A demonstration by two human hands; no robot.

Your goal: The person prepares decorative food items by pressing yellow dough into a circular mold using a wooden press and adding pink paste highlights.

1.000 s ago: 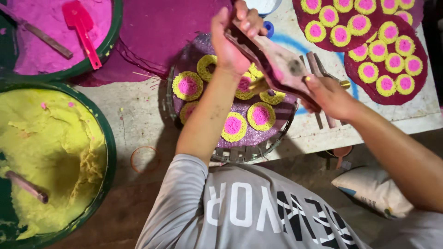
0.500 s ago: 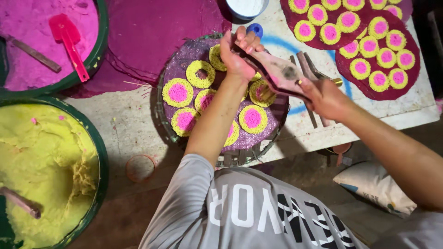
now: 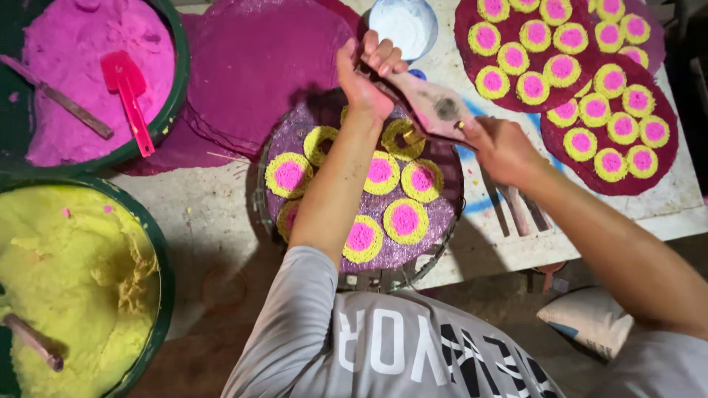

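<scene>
Gripping the flat stained scraper [image 3: 435, 107] at both ends, both hands' fingers have shifted above the round tray [image 3: 435, 221].

Purple round tray [image 3: 435, 221] — yellow-pink rings [image 3: 405, 220], pink tub paste [image 3: 81, 51], yellow paste [image 3: 66, 280]

Stained white worktable [image 3: 214, 221] carried two green tubs [image 3: 166, 243], a round purple tray [image 3: 435, 221] at center, and purple mats [image 3: 664, 147] upper right.
</scene>
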